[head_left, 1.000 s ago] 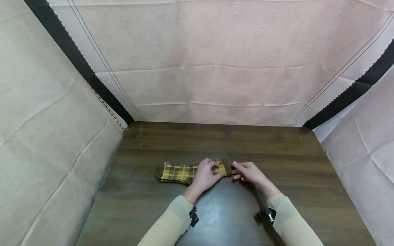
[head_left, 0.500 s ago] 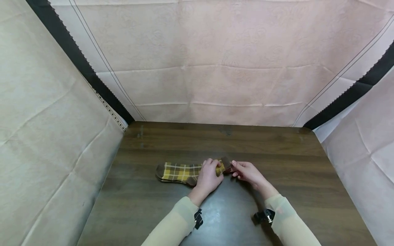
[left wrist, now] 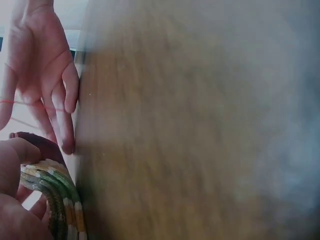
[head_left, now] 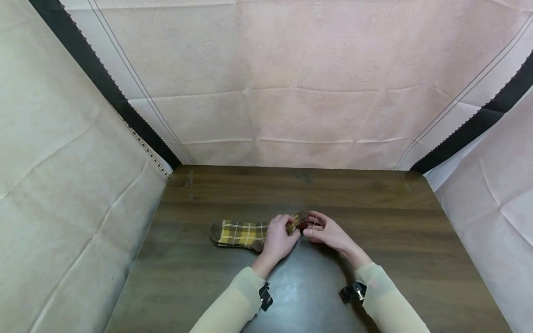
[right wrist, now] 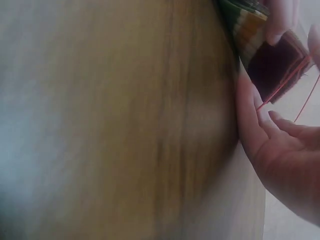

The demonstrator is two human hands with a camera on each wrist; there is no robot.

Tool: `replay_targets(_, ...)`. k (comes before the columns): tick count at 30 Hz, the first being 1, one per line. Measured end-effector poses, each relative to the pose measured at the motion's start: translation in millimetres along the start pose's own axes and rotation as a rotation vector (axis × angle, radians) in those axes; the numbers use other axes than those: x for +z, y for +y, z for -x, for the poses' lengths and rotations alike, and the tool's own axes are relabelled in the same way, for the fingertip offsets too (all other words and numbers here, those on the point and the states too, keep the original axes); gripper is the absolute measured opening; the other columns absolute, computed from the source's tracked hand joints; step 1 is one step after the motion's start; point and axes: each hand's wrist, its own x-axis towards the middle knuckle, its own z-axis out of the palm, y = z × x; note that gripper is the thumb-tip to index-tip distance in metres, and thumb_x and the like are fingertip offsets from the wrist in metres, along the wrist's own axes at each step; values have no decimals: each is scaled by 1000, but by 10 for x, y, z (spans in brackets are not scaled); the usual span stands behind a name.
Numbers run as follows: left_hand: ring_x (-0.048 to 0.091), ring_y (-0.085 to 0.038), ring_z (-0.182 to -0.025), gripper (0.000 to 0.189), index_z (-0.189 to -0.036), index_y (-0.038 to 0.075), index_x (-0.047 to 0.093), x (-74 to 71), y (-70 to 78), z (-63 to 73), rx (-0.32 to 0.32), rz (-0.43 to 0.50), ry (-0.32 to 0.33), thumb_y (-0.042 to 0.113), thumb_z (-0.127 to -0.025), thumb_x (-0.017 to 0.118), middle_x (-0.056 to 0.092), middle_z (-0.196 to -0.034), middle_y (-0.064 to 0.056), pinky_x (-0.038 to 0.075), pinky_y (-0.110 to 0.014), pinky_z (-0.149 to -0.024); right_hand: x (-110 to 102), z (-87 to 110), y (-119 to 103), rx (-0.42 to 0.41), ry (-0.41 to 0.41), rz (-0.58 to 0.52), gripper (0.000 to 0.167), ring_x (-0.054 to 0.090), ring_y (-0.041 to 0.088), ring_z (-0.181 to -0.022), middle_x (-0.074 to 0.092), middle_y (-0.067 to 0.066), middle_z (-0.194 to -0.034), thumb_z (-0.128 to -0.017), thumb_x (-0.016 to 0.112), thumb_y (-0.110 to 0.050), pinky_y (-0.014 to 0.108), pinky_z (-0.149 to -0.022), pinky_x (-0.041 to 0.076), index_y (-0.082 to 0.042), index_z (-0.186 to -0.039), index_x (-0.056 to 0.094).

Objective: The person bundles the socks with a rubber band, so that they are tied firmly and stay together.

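A folded pair of yellow-and-brown plaid socks [head_left: 241, 233] lies sideways on the table, toes to the left. My left hand [head_left: 278, 238] grips the socks near the cuff end, thumb and fingers bending the layers upward. The dark cuff [right wrist: 275, 65] sticks out past those fingers, toward my right hand [head_left: 331, 233]. A thin red elastic band [right wrist: 285, 82] is stretched over the spread fingers of the right hand, in front of the cuff. In the left wrist view, the right palm [left wrist: 40, 60] faces the cuff with fingers extended.
The brown wood-grain table [head_left: 333, 194] meets a pale cloth wall [head_left: 291, 115] at the back, with more cloth at both sides. Small black cameras are strapped to the left wrist [head_left: 265, 296] and the right wrist [head_left: 353, 292].
The cuff end has been bent up in the left hand. The right hand has gone from pinching beside the cuff to spreading its fingers around the cuff end, a little further left.
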Motion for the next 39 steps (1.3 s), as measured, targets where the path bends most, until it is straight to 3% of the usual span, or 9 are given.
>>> replay_targets(6,61,-17,-89,21,-108,16,75,-24,-19,28,36,19,-2,24,-92,86,67,-101,0,54,-34,-76,117,-133,-42,-22,-15,31,94,66,24,-120,57,28,-144,-95,85,-17,37,-87,63,-1,-167,26)
replay_targets(11,63,-21,-98,23,-109,15,77,-36,-38,39,69,23,-42,23,-90,87,68,-108,-2,56,-38,-83,163,-212,-48,-69,36,183,90,65,21,-99,67,18,-119,-91,89,-22,30,-79,58,-5,-162,38)
replay_targets(16,63,-24,-103,26,-111,12,79,-48,-64,38,96,42,-70,14,-87,87,67,-109,-4,57,-42,-90,182,-251,-69,-97,62,362,84,64,24,-102,68,13,-119,-85,94,-34,35,-88,51,-10,-152,51)
replay_targets(22,61,-22,-101,24,-111,14,79,-73,-96,27,114,30,-116,11,-88,85,66,-108,-4,56,-39,-89,212,-285,-129,-145,42,480,83,61,24,-108,65,8,-124,-77,99,-39,40,-96,48,-15,-142,53)
replay_targets(30,61,-21,-100,27,-114,14,81,-73,-129,18,106,49,-122,13,-88,88,67,-107,-3,56,-38,-89,238,-276,-198,-111,19,530,84,55,28,-122,60,13,-140,-77,98,-44,47,-105,45,-12,-142,55)
replay_targets(34,59,-17,-97,43,-126,13,72,-70,-127,25,68,59,-115,10,-85,88,66,-107,-1,54,-34,-86,227,-296,-203,-45,25,555,82,60,27,-112,64,16,-134,-79,96,-44,45,-100,49,-6,-141,57)
replay_targets(39,60,-17,-101,59,-141,18,64,-75,-116,23,98,34,-133,12,-88,88,65,-113,-1,56,-35,-86,188,-315,-249,-12,-39,546,83,62,27,-110,65,17,-130,-81,95,-39,46,-99,52,2,-141,54)
